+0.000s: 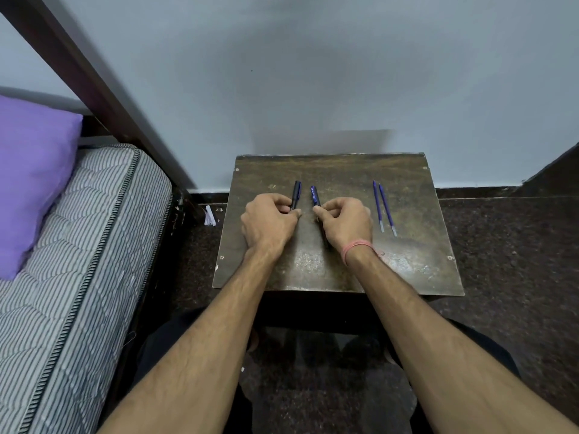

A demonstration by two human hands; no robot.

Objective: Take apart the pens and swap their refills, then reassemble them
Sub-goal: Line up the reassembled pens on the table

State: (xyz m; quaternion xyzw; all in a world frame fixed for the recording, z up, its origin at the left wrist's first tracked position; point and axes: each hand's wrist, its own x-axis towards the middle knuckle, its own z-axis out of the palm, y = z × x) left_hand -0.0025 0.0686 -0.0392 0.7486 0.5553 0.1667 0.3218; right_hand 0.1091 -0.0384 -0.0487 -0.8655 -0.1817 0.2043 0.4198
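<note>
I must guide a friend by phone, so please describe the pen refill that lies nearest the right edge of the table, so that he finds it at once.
Start at the small dark wooden table against the wall. To the right of the right hand, two thin blue refills lie side by side. The wanted refill is the outer one, which reaches closer to the person than its neighbour.

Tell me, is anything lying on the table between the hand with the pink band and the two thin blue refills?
Nothing visible. The right hand grips a pen body, and the two refills lie side by side to its right. Only bare table shows between them. The left hand grips another pen body.
</note>
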